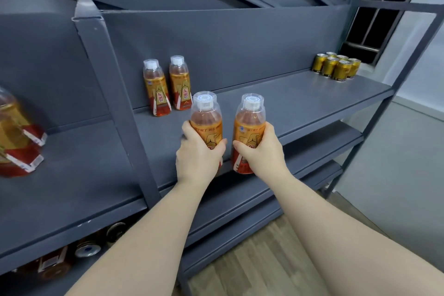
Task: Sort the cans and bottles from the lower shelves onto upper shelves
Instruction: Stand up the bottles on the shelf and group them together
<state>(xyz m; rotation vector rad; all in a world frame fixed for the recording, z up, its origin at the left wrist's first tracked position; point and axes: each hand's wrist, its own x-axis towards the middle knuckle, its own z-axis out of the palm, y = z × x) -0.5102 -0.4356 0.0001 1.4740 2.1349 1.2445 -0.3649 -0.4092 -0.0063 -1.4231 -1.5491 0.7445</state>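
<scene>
My left hand (198,155) grips an orange drink bottle (206,116) with a clear cap, held upright over the front part of the grey shelf (300,103). My right hand (260,149) grips a second, matching bottle (249,125) right beside it. Two more such bottles (168,86) stand side by side against the shelf's back wall, behind my left hand. Several gold cans (336,67) are grouped at the shelf's far right end.
A grey upright post (120,108) divides this bay from the left bay, where blurred orange bottles (16,134) stand. Bottles and can tops (89,247) show on a lower left shelf. Lower shelves run under my arms; wood floor at the bottom right.
</scene>
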